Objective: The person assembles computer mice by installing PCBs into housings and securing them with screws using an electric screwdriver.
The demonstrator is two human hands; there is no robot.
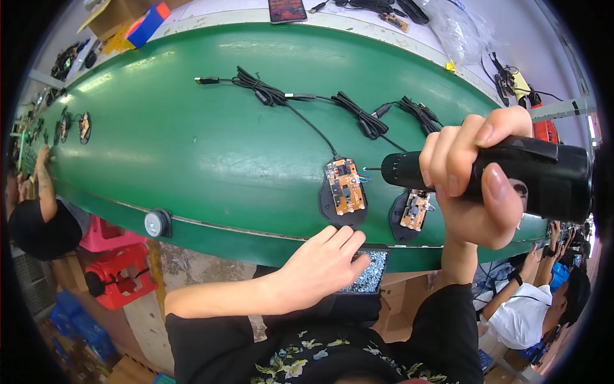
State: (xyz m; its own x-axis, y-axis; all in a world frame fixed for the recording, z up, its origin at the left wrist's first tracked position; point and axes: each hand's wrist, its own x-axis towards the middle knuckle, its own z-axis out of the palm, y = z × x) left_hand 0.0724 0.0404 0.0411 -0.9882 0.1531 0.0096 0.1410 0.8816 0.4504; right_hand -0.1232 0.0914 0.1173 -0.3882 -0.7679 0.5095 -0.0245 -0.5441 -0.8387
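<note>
My right hand (476, 173) is wrapped round a black electric screwdriver (550, 176), held sideways above the belt with its thin bit pointing left. Just left of the bit tip is an opened computer mouse base (327, 211), black, with an orange-brown circuit board (346, 187) on it and coloured wires at its side. The bent fingertips of my left hand (323, 262) grip the near edge of this base, the thumb lower down. A second mouse base (401, 230) with a board lies to the right, partly hidden by my right hand.
Bundled black cables (259, 86) trail across the green conveyor belt (211, 147). A tray of small metal screws (371, 276) sits below its near edge, beside a round grey knob (155, 223). A phone (287, 10) rests beyond. Co-workers sit left and right; red stools (125, 275) stand left.
</note>
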